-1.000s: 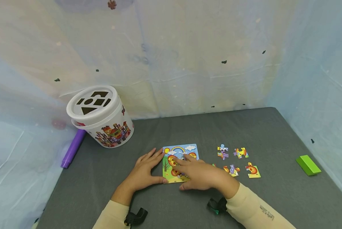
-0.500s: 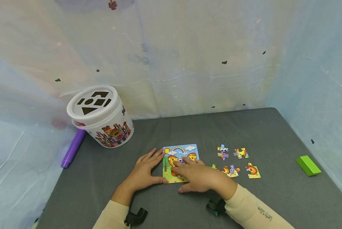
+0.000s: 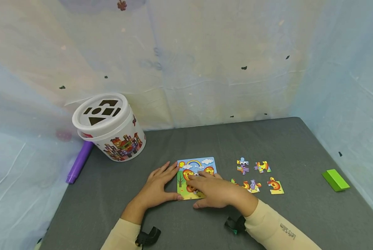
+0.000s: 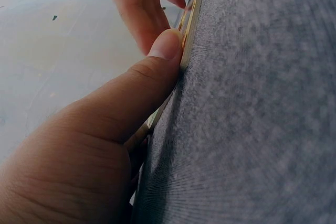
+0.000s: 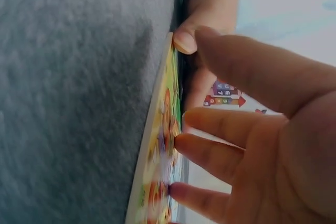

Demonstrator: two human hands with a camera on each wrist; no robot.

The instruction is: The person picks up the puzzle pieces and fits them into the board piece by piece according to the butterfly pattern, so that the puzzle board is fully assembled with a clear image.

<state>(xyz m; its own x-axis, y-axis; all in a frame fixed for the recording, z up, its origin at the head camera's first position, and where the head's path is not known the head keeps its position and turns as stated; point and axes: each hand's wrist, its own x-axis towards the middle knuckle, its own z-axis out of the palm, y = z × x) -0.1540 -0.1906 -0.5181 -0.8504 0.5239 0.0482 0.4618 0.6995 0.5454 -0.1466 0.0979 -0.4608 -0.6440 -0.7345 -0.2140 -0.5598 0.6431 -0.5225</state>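
A small picture puzzle board (image 3: 182, 183) lies flat on the table, showing a rainbow, a sun and butterfly wings. My left hand (image 3: 159, 185) rests along its left side, fingers spread, the thumb against the near left corner. Fingertips of my right hand (image 3: 215, 191) touch the middle of the picture and hide part of it. In the right wrist view, the right fingers are nearly straight on the board's face (image 5: 163, 124), the thumb apart from it. To the right lie loose puzzle pieces (image 3: 243, 166), one of them (image 3: 275, 186) orange and yellow.
On the dark grey table (image 3: 298, 215), a white lidded bucket (image 3: 111, 128) with shaped holes stands at the back left. A purple stick-like object (image 3: 80, 163) lies partly behind it. Near the right edge is a green block (image 3: 336, 180). Pale sheeting hangs around the table.
My right hand has slid slightly left and towards me over the board, uncovering more of the right butterfly wing and of the loose pieces. The left hand keeps its place.
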